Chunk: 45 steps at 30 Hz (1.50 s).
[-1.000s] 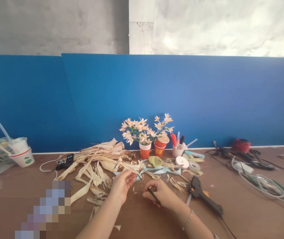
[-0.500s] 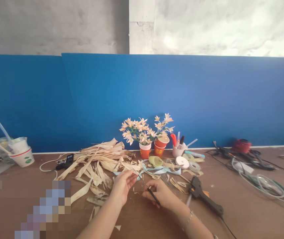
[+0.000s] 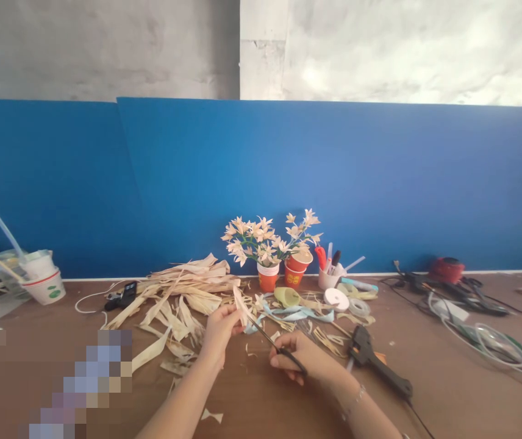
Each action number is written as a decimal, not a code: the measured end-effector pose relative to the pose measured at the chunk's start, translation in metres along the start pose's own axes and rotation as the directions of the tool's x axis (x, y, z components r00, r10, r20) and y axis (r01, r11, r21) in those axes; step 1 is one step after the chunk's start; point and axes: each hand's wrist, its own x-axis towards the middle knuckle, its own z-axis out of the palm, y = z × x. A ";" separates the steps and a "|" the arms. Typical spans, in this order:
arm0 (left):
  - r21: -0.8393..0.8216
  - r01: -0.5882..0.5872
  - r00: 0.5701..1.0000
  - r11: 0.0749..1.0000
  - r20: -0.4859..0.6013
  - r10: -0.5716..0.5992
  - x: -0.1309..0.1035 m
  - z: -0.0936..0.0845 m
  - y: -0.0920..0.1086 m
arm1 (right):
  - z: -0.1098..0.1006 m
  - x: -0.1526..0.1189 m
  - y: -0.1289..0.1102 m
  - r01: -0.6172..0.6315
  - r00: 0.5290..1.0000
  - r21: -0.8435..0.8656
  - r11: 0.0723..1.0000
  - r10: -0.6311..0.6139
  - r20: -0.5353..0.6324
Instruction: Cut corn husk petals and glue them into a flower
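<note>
My left hand (image 3: 222,331) pinches a pale husk strip (image 3: 239,302), which stands up from the fingertips. Black-handled scissors (image 3: 268,336) are in my right hand (image 3: 300,355), their blades pointing up and left to the strip's lower right edge. Whether the blades touch the strip is too small to tell. A pile of dried husks (image 3: 188,286) lies behind and left of my left hand. Beyond both hands, pale flowers (image 3: 256,235) rise from an orange paper cup (image 3: 268,279), with another orange cup (image 3: 294,274) beside it.
A black glue gun (image 3: 377,360) lies right of my right hand, its cord running to the front edge. Further right are cables (image 3: 485,341) and a red object (image 3: 446,269). White cups (image 3: 45,283) stand at the left. Tape rolls (image 3: 336,299) and a pen cup (image 3: 329,277) sit mid-table.
The husk strip now stands upright in my left hand, which has shifted slightly left. My right hand and the scissors have moved a little right. A small pale scrap shows more fully near the front edge.
</note>
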 end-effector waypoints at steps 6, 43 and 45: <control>0.025 0.047 0.998 0.999 0.032 -0.048 -0.001 0.001 -0.001 | 0.003 0.000 -0.003 -0.005 1.000 0.002 1.000 0.005 -0.024; 0.158 0.058 0.988 0.986 0.134 -0.080 0.004 -0.006 -0.009 | -0.003 -0.008 -0.015 -0.027 1.000 -0.195 0.980 0.024 -0.018; 0.162 0.064 0.990 0.985 0.117 -0.083 0.004 -0.006 -0.009 | -0.003 -0.008 -0.015 -0.028 1.000 -0.207 0.978 0.025 -0.016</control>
